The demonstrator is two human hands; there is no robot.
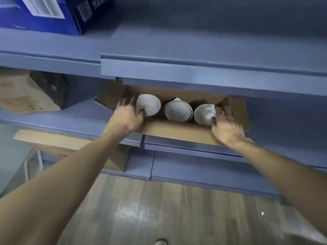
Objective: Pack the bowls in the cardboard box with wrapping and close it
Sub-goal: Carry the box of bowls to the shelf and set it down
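Observation:
An open cardboard box (177, 130) sits on a blue shelf, partly under the shelf above. Three white bowls stand in a row inside it. My left hand (129, 114) grips the left bowl (149, 105), which is tilted on its side, thumb curled under its rim. The middle bowl (177, 111) sits upright between the others. My right hand (224, 124) reaches over the box's right end, its fingers touching the rim of the right bowl (203, 114); the hand is blurred. The box flaps are open at both ends.
A blue shelf (212, 71) overhangs the box closely. Another cardboard box (21, 96) lies on the same shelf to the left, one more (62, 147) stands lower down. A dark blue carton (53, 13) sits on the top shelf. Wooden floor (159, 209) below.

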